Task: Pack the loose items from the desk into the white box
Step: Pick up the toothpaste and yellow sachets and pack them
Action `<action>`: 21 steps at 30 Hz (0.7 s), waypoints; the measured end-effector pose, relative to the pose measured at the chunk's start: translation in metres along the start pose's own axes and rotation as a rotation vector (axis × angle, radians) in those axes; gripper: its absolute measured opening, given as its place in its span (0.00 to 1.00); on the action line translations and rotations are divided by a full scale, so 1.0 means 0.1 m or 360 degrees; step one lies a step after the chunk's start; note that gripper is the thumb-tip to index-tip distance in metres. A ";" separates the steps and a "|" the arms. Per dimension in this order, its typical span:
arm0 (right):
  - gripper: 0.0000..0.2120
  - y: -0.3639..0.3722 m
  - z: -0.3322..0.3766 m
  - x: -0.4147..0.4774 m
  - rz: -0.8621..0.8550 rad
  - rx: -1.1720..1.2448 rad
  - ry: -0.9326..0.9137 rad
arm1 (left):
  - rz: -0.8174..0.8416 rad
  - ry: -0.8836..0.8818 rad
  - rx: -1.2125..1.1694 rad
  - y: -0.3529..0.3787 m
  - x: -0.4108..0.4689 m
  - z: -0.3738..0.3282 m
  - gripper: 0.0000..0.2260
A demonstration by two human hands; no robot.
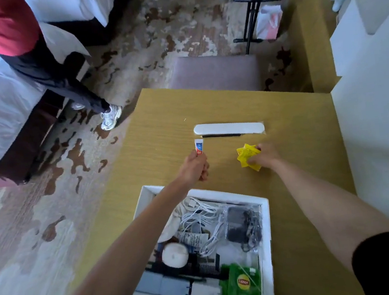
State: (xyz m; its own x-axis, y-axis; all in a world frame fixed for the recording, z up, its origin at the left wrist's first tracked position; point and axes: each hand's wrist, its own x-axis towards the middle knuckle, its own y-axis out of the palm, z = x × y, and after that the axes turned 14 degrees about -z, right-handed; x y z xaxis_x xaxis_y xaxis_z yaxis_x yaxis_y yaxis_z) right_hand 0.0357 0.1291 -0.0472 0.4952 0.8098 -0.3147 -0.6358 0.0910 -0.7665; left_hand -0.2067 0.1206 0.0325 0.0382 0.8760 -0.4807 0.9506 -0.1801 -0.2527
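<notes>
- Two things are being picked up at once, one in each hand, just beyond the white box that sits at the near edge of the desk.
- The left hand is curled around a small tube, its white, blue and red end sticking out past the knuckles.
- The right hand pinches a bunch of yellow packets, fingers closed on their near edges, low over the desk.
- The box already holds white cables, a dark pouch, a round white case and green tea bags; free room looks scarce.
- To do this step well, I'd bring each hand straight back over the rim and drop the tube flat beside the cables, the packets squared together first so none slips.
- Left on the desk beyond the hands: a long white case with a thin dark stick just beside it.
- A chair stands at the far side.
</notes>
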 end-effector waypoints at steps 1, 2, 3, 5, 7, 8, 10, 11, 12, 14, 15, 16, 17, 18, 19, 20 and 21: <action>0.13 0.03 0.00 -0.02 0.0033 -0.0006 -0.0006 | -0.0003 0.0021 0.0022 -0.03 -0.03 0.00 0.08; 0.13 0.05 -0.01 -0.04 0.0071 -0.0026 -0.0018 | -0.0001 0.0051 0.0045 -0.05 -0.05 0.00 0.09; 0.12 0.07 -0.03 -0.05 0.0108 -0.0030 -0.0040 | -0.0002 0.0082 0.0062 -0.08 -0.08 0.01 0.09; 0.11 0.07 -0.04 -0.11 0.0142 0.0059 -0.0049 | -0.0020 0.0130 0.0061 -0.13 -0.12 0.02 0.08; 0.14 0.00 0.00 -0.21 0.0112 0.0265 0.0015 | -0.0034 0.0195 0.0027 -0.19 -0.16 0.01 0.07; 0.13 -0.07 0.05 -0.28 0.0066 0.0388 0.0022 | -0.0041 0.0247 0.0023 -0.22 -0.17 -0.01 0.07; 0.11 -0.24 0.19 -0.46 -0.0051 0.0634 -0.0053 | -0.0068 0.0354 0.0019 -0.28 -0.19 -0.04 0.08; 0.12 -0.35 0.29 -0.57 -0.0104 0.0725 -0.0108 | -0.0087 0.0403 0.0005 -0.32 -0.20 -0.06 0.08; 0.12 -0.47 0.40 -0.69 -0.0143 0.0783 -0.0168 | -0.0104 0.0448 -0.0023 -0.36 -0.21 -0.08 0.09; 0.14 -0.67 0.59 -0.96 -0.0167 0.0879 -0.0291 | -0.0096 0.0511 -0.0122 -0.44 -0.24 -0.14 0.07; 0.15 -0.76 0.67 -1.12 -0.0163 0.0939 -0.0335 | -0.0068 0.0533 -0.0180 -0.46 -0.27 -0.18 0.06; 0.16 -0.82 0.75 -1.28 -0.0179 0.1003 -0.0350 | -0.0031 0.0544 -0.0238 -0.49 -0.30 -0.23 0.05; 0.17 -0.85 0.80 -1.43 -0.0217 0.1075 -0.0348 | 0.0020 0.0536 -0.0304 -0.50 -0.34 -0.27 0.04; 0.16 -0.84 0.84 -1.58 -0.0270 0.1143 -0.0326 | 0.0090 0.0514 -0.0378 -0.52 -0.40 -0.29 0.04; 0.15 -0.81 0.85 -1.74 -0.0327 0.1199 -0.0306 | 0.0182 0.0487 -0.0461 -0.53 -0.46 -0.31 0.05; 0.14 -0.74 0.85 -1.88 -0.0374 0.1234 -0.0284 | 0.0281 0.0461 -0.0547 -0.53 -0.53 -0.30 0.07; 0.13 -0.66 0.83 -2.01 -0.0405 0.1264 -0.0262 | 0.0368 0.0441 -0.0625 -0.54 -0.60 -0.26 0.08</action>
State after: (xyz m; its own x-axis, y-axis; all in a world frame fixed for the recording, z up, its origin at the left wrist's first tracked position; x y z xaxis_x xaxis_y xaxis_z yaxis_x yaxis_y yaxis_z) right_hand -0.0715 0.0080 0.1128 0.6263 0.7777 -0.0533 -0.7738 0.6120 -0.1631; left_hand -0.2520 0.0899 0.0968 0.2899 0.9282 -0.2333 0.9494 -0.2481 0.1928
